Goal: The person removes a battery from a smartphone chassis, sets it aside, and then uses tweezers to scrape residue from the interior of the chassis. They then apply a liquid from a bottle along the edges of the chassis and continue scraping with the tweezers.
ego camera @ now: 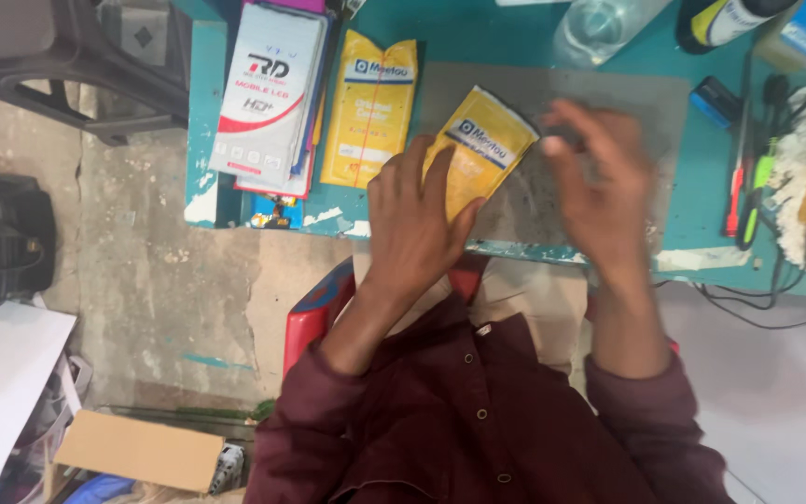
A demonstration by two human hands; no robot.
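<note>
Left hand [414,219] fingers grasp a yellow packet [479,149] over the grey mat [646,103] on the teal table [459,33]. Blurred right hand [599,182] hovers beside it, fingers spread loose; its grip cannot be told. 1 matching yellow packet [370,107] lies just left.

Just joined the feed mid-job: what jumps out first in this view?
The bright yellow packet at centre stands out, pinned by the left hand on the grey mat, while the right hand is blurred beside it, apparently holding something small and dark. A second yellow packet lies flat to its left beside a stack of white boxes at the teal table edge. Red and green tools lie at the far right.
</note>
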